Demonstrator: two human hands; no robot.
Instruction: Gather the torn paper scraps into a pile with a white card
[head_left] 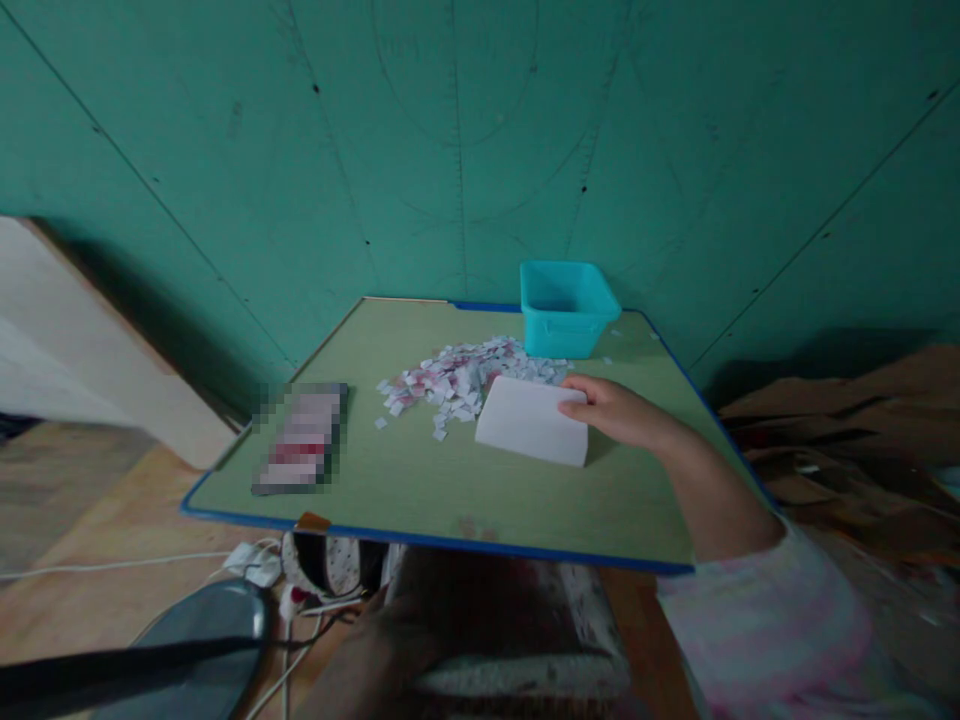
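My right hand (600, 406) pinches the right edge of a white rectangular sheet or pad (532, 422), thumb on top, held over the green tabletop (420, 490). Just behind the sheet lies a loose pile of small white and pinkish paper squares (461, 378), a few of them scattered at its edges. A turquoise plastic bin (564, 332) stands at the pile's back right, near the wall. No left hand shows; a blurred skin-toned shape at the bottom cannot be made out.
A phone-like object (301, 440), pixelated, lies at the table's left. The table has a blue edge (450, 541) and backs onto a green wall (450, 150). White cables (112, 566) and a dark round lid (206, 640) are below left; cardboard (862, 430) is piled right.
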